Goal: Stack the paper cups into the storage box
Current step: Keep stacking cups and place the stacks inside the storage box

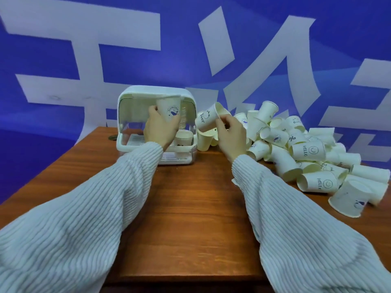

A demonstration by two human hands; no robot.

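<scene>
The person's left hand [160, 129] grips a paper cup [169, 109] upright, mouth up, with the fingers curled round its lower part, holding it in front of the open storage box [135, 96]. The white box stands at the far side of the wooden table [190, 208] with its lid raised. Inside it, at the right, another cup [183, 137] sits upright on the slatted tray. The right hand [230, 134] pinches a tilted cup [208, 119] at its rim, its side printed with the word "Bear", just to the right of the box. Further right, a loose pile of cups [306, 151] lies on the table, most on their sides, some printed "HELLO". Both arms wear ribbed pale sleeves [84, 218]. A blue wall [275, 49] with large white characters stands behind.
</scene>
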